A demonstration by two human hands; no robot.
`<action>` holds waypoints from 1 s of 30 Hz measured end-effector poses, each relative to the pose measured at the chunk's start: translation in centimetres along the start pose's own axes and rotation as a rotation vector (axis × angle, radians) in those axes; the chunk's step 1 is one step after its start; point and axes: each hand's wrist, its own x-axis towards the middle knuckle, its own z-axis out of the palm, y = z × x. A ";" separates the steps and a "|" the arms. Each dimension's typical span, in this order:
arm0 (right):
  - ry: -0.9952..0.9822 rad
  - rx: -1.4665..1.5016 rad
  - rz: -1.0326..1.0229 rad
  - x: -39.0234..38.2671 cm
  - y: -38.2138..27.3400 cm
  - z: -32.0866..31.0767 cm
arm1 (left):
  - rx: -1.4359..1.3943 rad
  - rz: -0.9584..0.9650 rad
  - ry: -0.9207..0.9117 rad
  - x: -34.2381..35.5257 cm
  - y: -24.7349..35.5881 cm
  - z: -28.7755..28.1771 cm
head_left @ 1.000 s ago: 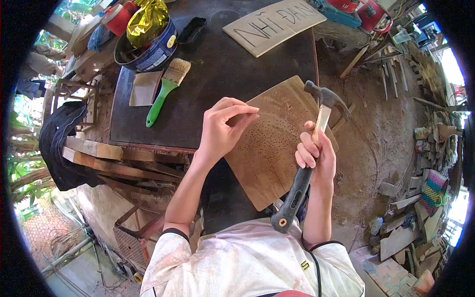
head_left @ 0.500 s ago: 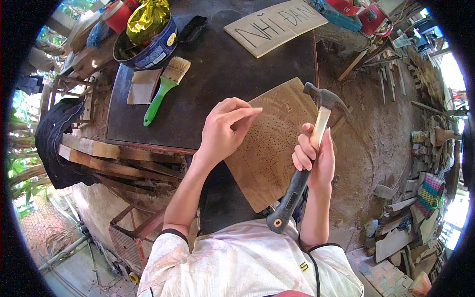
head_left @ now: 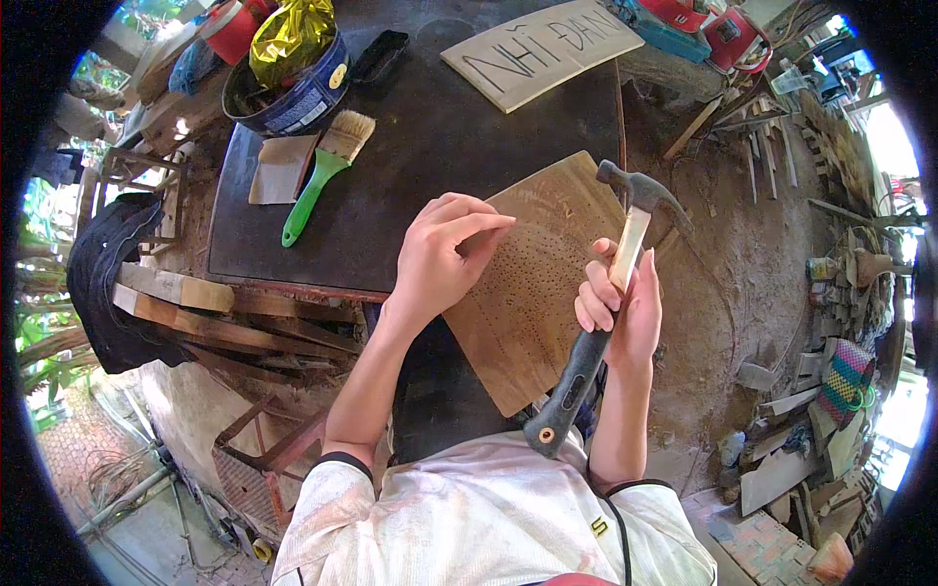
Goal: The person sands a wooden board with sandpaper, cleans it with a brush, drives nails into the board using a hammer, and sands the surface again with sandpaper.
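Observation:
My right hand (head_left: 630, 313) is wrapped round the shaft of a claw hammer (head_left: 572, 381). The hammer stands slanted, its metal head at the top and its black rubber grip toward my body. My left hand (head_left: 440, 259) is in a pinch, thumb against fingertips; whatever the tips hold, if anything, is too small to make out. Below both hands a brown wooden board (head_left: 523, 342) lies aslant, partly over the table edge and partly toward my lap. Many small dark dots, holes or nail heads, cover its middle.
On the dark table (head_left: 420, 166) lie a green-handled paintbrush (head_left: 318, 190), a sheet that looks like sandpaper (head_left: 283, 171) and a hand-lettered board (head_left: 537, 59). A blue tub (head_left: 293, 112) with gold foil stands at the far left. Timber beams (head_left: 186, 293) lie left; scrap pieces (head_left: 782, 479) lie right.

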 end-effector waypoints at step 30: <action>0.153 -0.998 -0.230 -2.6 -6.5 8.0 | 0.012 -0.035 0.024 -0.3 -0.3 -0.4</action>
